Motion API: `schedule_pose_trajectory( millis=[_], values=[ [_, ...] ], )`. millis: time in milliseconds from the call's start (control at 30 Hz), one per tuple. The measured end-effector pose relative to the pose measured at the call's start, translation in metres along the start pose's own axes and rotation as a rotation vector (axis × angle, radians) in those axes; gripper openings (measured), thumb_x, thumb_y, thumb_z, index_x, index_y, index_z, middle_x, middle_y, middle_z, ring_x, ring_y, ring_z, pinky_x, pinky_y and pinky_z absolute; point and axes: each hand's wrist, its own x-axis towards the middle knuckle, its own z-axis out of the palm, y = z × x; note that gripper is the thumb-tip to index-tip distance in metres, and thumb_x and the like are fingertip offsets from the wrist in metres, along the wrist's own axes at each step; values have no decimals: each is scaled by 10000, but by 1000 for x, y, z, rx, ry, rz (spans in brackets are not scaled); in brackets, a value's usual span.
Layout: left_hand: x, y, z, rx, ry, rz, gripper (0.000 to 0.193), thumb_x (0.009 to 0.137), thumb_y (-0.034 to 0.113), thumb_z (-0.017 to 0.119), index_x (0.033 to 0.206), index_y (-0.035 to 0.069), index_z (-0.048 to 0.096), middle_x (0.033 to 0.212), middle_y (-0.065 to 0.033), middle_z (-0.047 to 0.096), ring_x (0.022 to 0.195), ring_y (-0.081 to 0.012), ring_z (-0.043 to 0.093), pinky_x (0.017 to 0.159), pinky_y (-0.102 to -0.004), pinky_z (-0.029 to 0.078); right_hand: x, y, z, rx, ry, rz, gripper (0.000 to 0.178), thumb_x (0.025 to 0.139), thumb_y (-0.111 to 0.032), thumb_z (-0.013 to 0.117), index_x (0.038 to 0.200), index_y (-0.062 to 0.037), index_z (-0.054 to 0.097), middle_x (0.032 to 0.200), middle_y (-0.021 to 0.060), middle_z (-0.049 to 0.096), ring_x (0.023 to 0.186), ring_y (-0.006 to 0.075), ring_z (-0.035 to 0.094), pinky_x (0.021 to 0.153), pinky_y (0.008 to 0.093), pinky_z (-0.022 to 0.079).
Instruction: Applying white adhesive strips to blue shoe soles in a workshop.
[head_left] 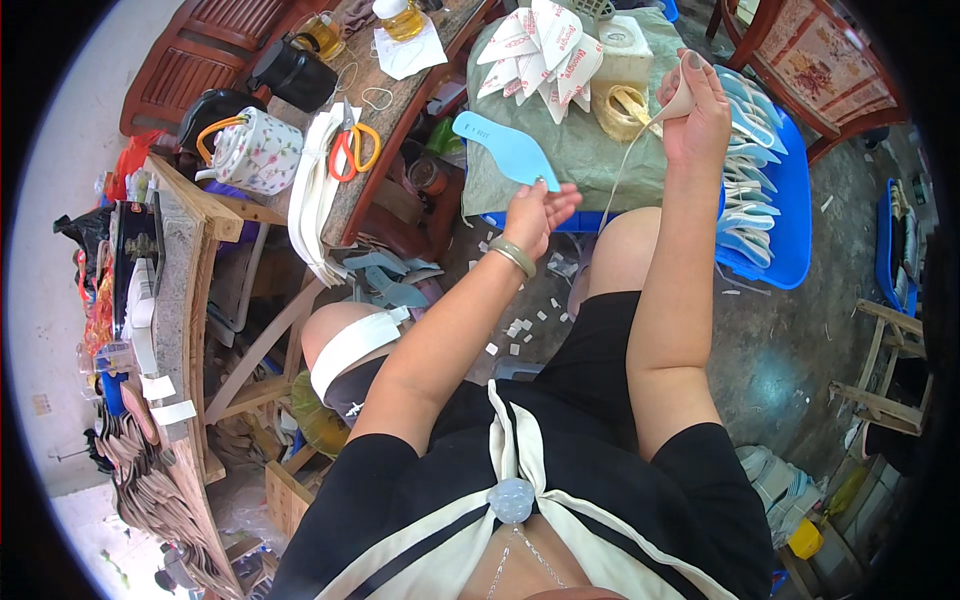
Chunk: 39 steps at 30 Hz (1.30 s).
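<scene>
Step in hand — drawing tape off its roll (622, 108), upper centre of frame: best kept taut, clear of the knees. Left hand (538, 212) — fingers pinched on a blue insole (505, 146), centre top. Right hand (697, 112) — closed on the pale tape strip's (622, 170) raised end, upper right.

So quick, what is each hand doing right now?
Left hand: closed on a light blue insole, pinching its end.
Right hand: closed on a strip of pale tape pulled from a roll.
</scene>
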Motion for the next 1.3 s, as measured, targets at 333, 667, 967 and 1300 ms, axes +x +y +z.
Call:
schedule_pose_trajectory(
  millis=[333,667,967,1300],
  values=[
    [3,130,50,1501,141,1206,341,824,203,683,1085,16,567,999,-165,579,905,-312,578,776,-372,466,2,13,-7,-267,17,48,165,906,-168,609,978,-20,618,743,5,585,615,90,531,567,210,412],
    [58,174,126,2143,165,1127,745,698,446,762,1182,-54,493,1115,-249,521,1039,-390,552,853,-417,507,9,59,-10,-659,-191,155,127,872,-118,595,876,0,640,727,45,662,619,82,621,582,232,467],
    [67,182,137,1951,91,863,440,831,282,619,1077,-75,546,998,-299,595,911,-407,630,798,-433,519,8,70,-16,-714,-275,11,114,845,-122,613,874,-16,644,882,78,688,816,155,652,705,280,499],
    [68,216,65,776,77,598,284,895,46,330,1095,-28,517,935,-136,636,720,-168,652,594,-247,499,0,83,-3,-1022,-496,-292,122,834,-117,603,792,-10,562,1266,118,583,1165,298,530,974,376,405]
  ],
)
